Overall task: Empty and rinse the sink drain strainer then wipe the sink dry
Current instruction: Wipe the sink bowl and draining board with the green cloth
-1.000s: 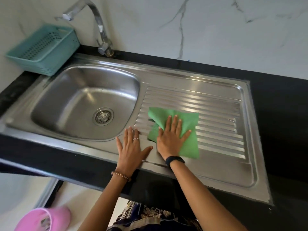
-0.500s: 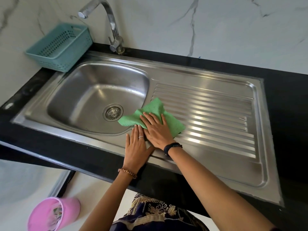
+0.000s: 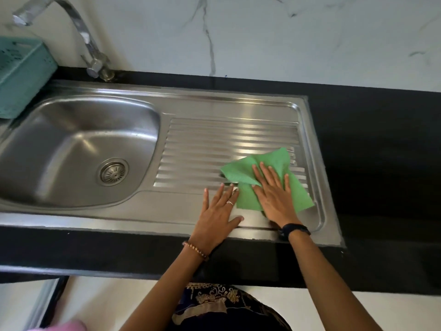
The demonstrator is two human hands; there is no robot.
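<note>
Two hands lie flat on the sink (image 3: 195, 108): the right hand (image 3: 274, 194) presses a cloth (image 3: 248, 199) on the drainboard's right end with straight fingers, and the left hand (image 3: 217, 213) rests open just beside it, holding nothing. The strainer (image 3: 112, 172) sits in the drain, apparently clean, so wiping seems underway. Whether the bowl is dry is hard to tell.

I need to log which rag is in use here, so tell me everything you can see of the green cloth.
The green cloth is a thin, plain sheet with a faint speckled texture, rumpled and partly folded over itself rather than spread flat. It lies on the ribbed steel drainboard, toward its right end near the front. The right hand presses on it with straight, spread fingers, covering its middle. The left hand rests flat on the steel beside it, fingertips at its left edge.
</note>
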